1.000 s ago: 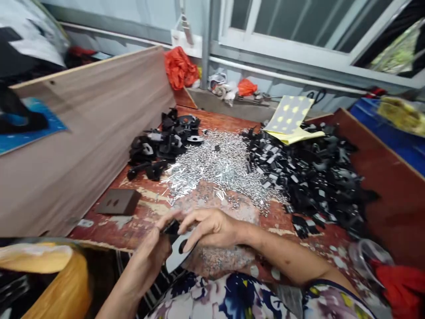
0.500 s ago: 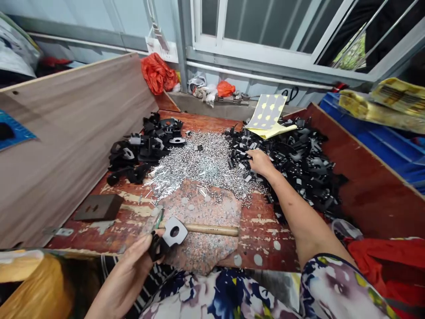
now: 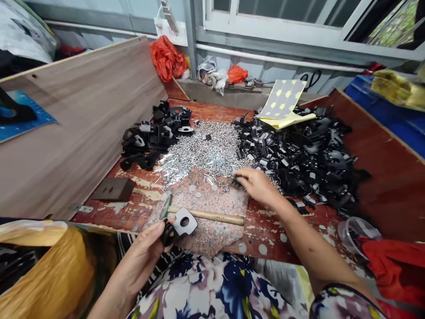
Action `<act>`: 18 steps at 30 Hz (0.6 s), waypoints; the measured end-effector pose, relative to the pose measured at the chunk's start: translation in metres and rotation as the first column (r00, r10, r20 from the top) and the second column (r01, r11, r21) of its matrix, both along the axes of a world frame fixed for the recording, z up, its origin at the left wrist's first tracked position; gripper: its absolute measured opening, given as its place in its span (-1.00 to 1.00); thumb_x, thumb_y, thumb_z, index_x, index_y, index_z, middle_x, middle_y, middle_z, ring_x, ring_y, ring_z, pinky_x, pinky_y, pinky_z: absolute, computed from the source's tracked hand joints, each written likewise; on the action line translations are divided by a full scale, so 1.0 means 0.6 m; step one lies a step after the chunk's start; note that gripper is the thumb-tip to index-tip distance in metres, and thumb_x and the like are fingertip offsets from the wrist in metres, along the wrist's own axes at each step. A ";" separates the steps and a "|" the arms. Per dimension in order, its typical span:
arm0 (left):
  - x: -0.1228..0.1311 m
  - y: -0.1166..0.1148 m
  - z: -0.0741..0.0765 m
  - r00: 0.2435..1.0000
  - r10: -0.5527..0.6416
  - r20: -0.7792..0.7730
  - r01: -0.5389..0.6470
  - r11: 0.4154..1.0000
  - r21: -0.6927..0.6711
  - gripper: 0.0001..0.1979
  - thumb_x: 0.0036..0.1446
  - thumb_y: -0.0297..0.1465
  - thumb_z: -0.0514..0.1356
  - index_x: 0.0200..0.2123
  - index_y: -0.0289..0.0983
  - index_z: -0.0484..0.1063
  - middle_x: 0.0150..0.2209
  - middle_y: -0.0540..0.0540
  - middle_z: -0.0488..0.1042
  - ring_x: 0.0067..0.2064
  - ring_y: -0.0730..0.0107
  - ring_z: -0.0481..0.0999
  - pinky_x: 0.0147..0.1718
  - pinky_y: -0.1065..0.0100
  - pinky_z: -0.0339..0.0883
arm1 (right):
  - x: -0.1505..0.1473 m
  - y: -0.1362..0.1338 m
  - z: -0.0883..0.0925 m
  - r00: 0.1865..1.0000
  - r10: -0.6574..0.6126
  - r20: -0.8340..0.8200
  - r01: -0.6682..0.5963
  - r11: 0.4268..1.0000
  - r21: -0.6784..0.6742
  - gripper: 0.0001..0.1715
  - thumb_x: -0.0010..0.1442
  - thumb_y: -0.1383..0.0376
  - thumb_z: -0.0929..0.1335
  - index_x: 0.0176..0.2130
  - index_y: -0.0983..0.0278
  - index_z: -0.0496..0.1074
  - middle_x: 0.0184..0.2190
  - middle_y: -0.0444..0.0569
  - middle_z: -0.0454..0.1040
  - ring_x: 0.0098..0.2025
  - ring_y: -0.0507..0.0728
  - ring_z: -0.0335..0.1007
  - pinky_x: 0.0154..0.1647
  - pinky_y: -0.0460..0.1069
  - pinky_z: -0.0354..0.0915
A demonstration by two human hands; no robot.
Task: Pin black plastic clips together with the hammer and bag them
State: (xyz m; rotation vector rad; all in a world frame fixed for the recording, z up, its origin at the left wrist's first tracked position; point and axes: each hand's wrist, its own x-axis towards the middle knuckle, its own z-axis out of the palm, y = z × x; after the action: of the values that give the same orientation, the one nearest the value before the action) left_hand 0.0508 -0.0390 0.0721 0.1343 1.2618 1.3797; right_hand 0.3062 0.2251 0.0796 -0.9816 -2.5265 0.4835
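My left hand (image 3: pixel 151 246) is closed on a black plastic part with a grey plate (image 3: pixel 191 225) that has a round hole. Close to the stone slab's right edge, my right hand (image 3: pixel 257 184) pinches a small black piece (image 3: pixel 239 179), partly hidden by the fingers. Between the hands a hammer (image 3: pixel 215 216) lies on the speckled stone slab (image 3: pixel 209 241), its green head to the left. Beyond the slab spreads a heap of silvery nails or pins (image 3: pixel 202 150). Small black parts (image 3: pixel 308 159) are piled to the right of it.
More black parts (image 3: pixel 149 139) are heaped at the left beside a wooden side board (image 3: pixel 99 88). A dark block (image 3: pixel 113 189) sits at front left. A yellow-and-grey sheet (image 3: pixel 283 99) rests on the right pile. A clear plastic tub (image 3: pixel 355 235) stands by my right arm.
My right hand has come from the right-hand pile toward me and left, now with a small black piece. My left hand still holds its part. The view has shifted slightly.
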 end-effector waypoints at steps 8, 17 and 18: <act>-0.006 -0.010 -0.004 1.000 -0.008 -0.025 0.009 0.999 0.038 -0.58 -0.01 -0.07 0.45 -0.19 -0.26 0.67 -0.20 -0.20 0.61 -0.23 0.17 0.52 -0.35 0.33 0.38 | 0.031 -0.099 -0.035 0.994 -0.033 0.100 0.024 0.996 0.090 -0.54 0.34 0.43 0.26 0.15 0.16 0.48 -0.09 0.05 0.54 -0.14 0.19 0.48 -0.09 0.12 0.42; 0.013 0.015 0.004 0.964 -0.133 -0.232 0.145 0.989 0.038 -0.70 -0.07 -0.19 0.51 -0.30 -0.25 0.70 -0.02 -0.15 0.47 -0.27 0.37 0.39 -0.43 0.44 0.32 | 0.014 -0.116 -0.053 0.963 0.193 0.187 -0.229 0.953 0.197 -0.58 0.31 0.45 0.24 0.08 0.32 0.51 -0.09 0.18 0.57 -0.04 0.29 0.47 0.01 0.23 0.45; 0.015 0.021 0.008 0.960 -0.152 -0.235 0.169 0.984 0.054 -0.71 -0.07 -0.19 0.51 -0.33 -0.26 0.70 -0.08 -0.14 0.47 -0.31 0.39 0.37 -0.46 0.44 0.32 | 0.010 -0.119 -0.057 0.967 0.169 0.191 -0.207 0.957 0.204 -0.57 0.30 0.46 0.24 0.08 0.32 0.51 -0.09 0.18 0.57 -0.04 0.29 0.46 0.02 0.23 0.44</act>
State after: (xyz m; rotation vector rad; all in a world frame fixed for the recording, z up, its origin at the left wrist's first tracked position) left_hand 0.0598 -0.0266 0.0770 0.4492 1.3591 1.2964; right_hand 0.3123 0.1540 0.0455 -0.7301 -2.7710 0.1666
